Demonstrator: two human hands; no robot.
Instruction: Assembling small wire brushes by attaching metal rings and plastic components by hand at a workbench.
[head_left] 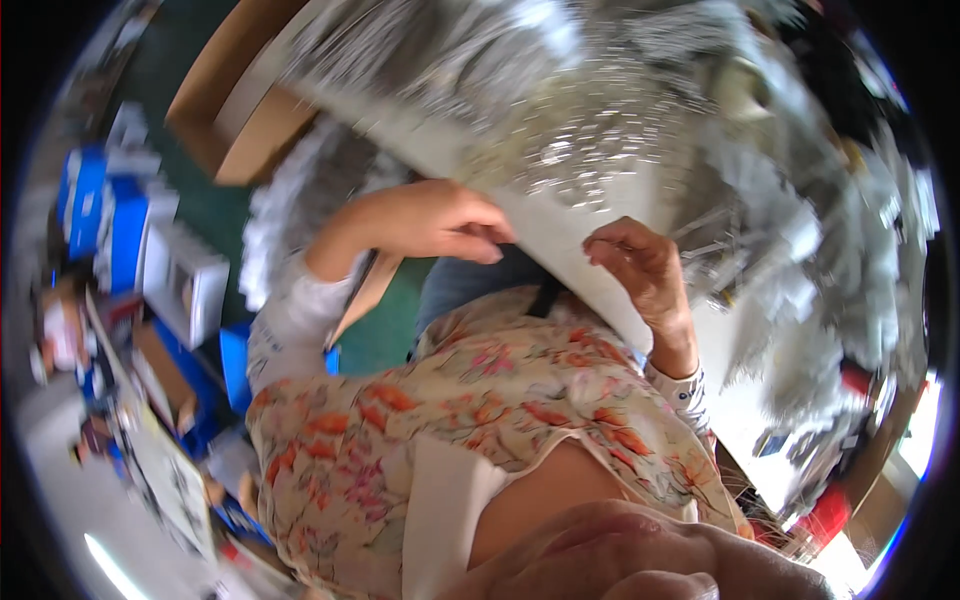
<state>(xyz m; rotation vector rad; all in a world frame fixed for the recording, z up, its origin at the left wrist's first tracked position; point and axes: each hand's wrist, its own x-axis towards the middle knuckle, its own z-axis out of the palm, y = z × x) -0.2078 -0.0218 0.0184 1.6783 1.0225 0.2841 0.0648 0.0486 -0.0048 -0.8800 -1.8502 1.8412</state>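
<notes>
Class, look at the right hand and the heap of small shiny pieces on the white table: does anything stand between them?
Nothing visible does. Only bare white tabletop shows between the right hand and the near edge of the heap, though the heap is blurred.

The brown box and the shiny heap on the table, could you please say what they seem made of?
The brown box looks like matte cardboard, judging by its plain tan colour and thin, flat panels. The shiny heap could be clear plastic or metal: bright glints suggest a glossy finish, but blur leaves it open.
</notes>
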